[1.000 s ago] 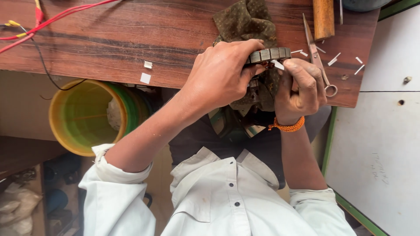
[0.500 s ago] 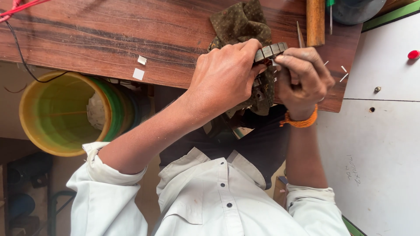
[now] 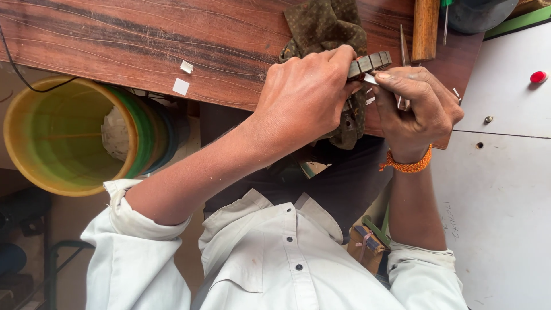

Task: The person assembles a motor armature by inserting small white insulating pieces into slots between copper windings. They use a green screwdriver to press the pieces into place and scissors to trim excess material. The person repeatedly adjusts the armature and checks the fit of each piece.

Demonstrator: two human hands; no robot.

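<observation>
A dark wooden desk [image 3: 143, 40] fills my view. My left hand [image 3: 301, 97] has its grip pressed around a segmented metal ring [image 3: 370, 62], steadying it over the cloth [image 3: 327, 26]; beside it, my right hand [image 3: 416, 112] pinches a thin metal strip [image 3: 370, 79] against the ring's underside.

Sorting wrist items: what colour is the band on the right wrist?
Orange, a braided band just below the right hand; head view.

yellow bucket [image 3: 63, 138], paper scraps [image 3: 181, 86], red button [image 3: 538, 76]
</observation>
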